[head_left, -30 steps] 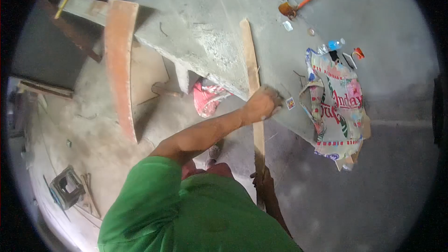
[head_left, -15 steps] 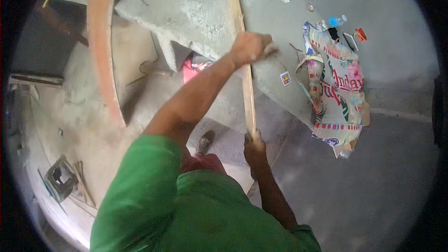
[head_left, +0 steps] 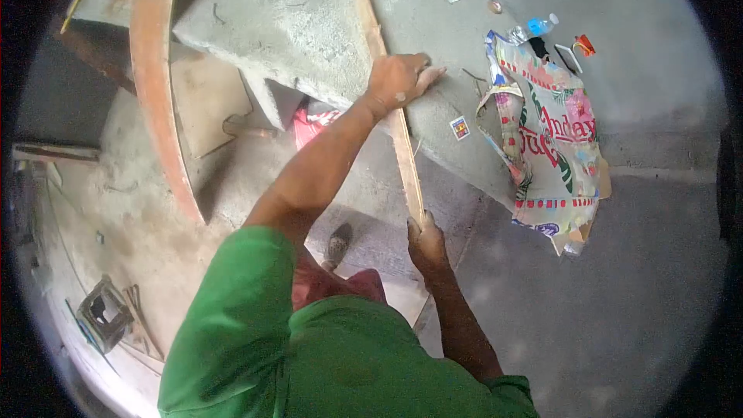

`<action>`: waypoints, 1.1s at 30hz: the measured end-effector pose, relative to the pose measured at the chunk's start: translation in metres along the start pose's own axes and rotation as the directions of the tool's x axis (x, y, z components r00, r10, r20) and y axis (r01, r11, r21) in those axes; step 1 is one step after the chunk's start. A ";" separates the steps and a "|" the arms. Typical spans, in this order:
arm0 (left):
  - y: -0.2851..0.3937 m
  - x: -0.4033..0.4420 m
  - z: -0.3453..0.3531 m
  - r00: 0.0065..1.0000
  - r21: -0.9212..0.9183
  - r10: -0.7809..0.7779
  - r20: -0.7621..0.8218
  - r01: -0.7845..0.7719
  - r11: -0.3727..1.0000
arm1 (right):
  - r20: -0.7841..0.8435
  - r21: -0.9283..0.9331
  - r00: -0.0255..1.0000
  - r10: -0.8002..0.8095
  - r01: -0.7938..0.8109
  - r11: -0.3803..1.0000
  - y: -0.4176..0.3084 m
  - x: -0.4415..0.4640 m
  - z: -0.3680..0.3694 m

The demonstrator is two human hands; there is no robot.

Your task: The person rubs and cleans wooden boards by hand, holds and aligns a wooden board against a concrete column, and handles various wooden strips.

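A long, narrow wooden strip (head_left: pixel 401 156) runs from the concrete slab down toward my body. My left hand (head_left: pixel 396 81) is wrapped over its middle, thumb pointing to the right; whether a small tool is also in that hand is hidden. Lower down, my right hand (head_left: pixel 428 246) is closed round the strip's near end. Just below my left hand, a thin sliver (head_left: pixel 418 149) stands out from the strip's right edge. The far end of the strip lies over the slab (head_left: pixel 279 27).
Right of the strip lie a small matchbox (head_left: pixel 459 128), a printed sack (head_left: pixel 553 139), a bottle with a blue label (head_left: pixel 542 25) and a phone-like object (head_left: pixel 569 59). A curved reddish board (head_left: pixel 155 85) leans at left. My foot (head_left: pixel 337 246) is below the slab edge.
The strip's far end has swung left and tilts more. My left hand has shifted slightly left in view, and the sliver now shows at the strip's edge. The whole view has shifted a little.
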State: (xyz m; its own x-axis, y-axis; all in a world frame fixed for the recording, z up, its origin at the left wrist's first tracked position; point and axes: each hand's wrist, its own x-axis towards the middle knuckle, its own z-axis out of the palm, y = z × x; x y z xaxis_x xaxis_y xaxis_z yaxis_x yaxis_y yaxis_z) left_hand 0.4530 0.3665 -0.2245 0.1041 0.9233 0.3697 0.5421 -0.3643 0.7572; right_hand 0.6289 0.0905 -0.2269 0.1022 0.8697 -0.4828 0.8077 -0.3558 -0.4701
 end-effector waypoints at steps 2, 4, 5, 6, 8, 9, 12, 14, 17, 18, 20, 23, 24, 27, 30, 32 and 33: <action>0.011 -0.016 0.015 0.993 0.043 0.089 -0.076 -0.086 0.995 | 0.021 -0.123 0.997 -0.069 0.072 0.990 0.028 -0.011 0.000; 0.057 -0.076 0.025 0.976 -0.034 -0.038 0.216 0.046 0.998 | 0.017 -0.294 0.980 -0.201 0.196 0.935 0.087 -0.065 0.003; 0.068 -0.110 0.051 0.995 -0.131 0.071 0.075 -0.061 0.990 | -0.039 -0.322 0.964 -0.262 0.236 0.917 0.115 -0.105 0.002; 0.086 -0.138 0.063 0.982 -0.195 0.178 -0.069 -0.188 0.963 | 0.110 -0.485 0.980 -0.167 0.199 0.852 0.132 -0.137 -0.002; 0.093 -0.141 0.073 0.993 -0.180 0.119 0.025 -0.113 0.977 | 0.094 -0.420 0.992 -0.083 0.115 0.900 0.143 -0.147 -0.009; 0.100 -0.139 0.070 0.989 -0.158 0.064 0.136 -0.043 0.987 | 0.050 -0.416 0.990 -0.135 0.144 0.898 0.134 -0.136 -0.006; 0.036 -0.047 0.047 0.995 -0.120 0.054 0.080 -0.044 0.992 | -0.088 -0.372 0.958 -0.275 0.224 0.901 0.076 -0.051 0.010; 0.010 0.004 0.029 0.994 -0.006 0.086 0.066 -0.086 0.996 | -0.107 -0.084 0.994 -0.018 0.009 0.996 0.015 -0.007 0.004; 0.010 0.018 0.033 0.994 0.095 0.045 0.102 -0.055 0.994 | -0.039 0.102 0.992 0.121 -0.116 0.988 0.005 -0.005 -0.010; 0.018 0.008 0.036 0.989 0.074 0.041 0.143 -0.052 0.996 | 0.026 0.124 0.992 0.123 -0.125 0.984 0.014 -0.006 -0.010; 0.050 -0.037 0.051 0.969 0.077 -0.022 0.245 0.003 0.997 | -0.149 -0.445 0.808 -0.570 0.460 0.768 0.089 -0.046 0.009; 0.069 -0.100 0.062 0.994 -0.196 0.112 0.009 -0.108 0.975 | 0.015 -0.186 1.000 -0.024 0.026 0.982 0.091 -0.103 -0.001; 0.061 -0.091 0.060 0.994 -0.196 0.108 0.009 -0.104 0.975 | 0.056 0.049 0.982 0.181 -0.184 0.982 0.072 -0.108 0.001; 0.010 -0.011 0.030 0.999 -0.031 0.002 0.032 -0.001 1.000 | 0.039 -0.503 0.935 -0.353 0.324 0.801 0.060 -0.011 0.010; -0.019 0.044 0.007 0.998 0.146 0.057 -0.032 -0.051 0.988 | -0.075 -0.057 0.997 0.002 -0.006 0.998 -0.036 0.040 -0.023; -0.016 0.032 0.022 0.998 0.159 0.065 0.006 -0.065 0.985 | -0.005 0.098 1.000 -0.011 0.011 0.995 -0.040 0.030 -0.030; -0.014 0.024 0.030 0.997 0.167 0.070 0.035 -0.075 0.983 | 0.046 0.101 0.999 0.019 -0.023 0.995 -0.015 0.017 -0.022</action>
State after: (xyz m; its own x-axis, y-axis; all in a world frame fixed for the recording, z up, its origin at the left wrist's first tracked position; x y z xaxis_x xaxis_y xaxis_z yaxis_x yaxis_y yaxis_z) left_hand 0.4728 0.3978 -0.2425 0.1709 0.8990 0.4032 0.6641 -0.4074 0.6269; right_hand 0.6316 0.1186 -0.2119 0.0904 0.8462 -0.5252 0.7420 -0.4089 -0.5312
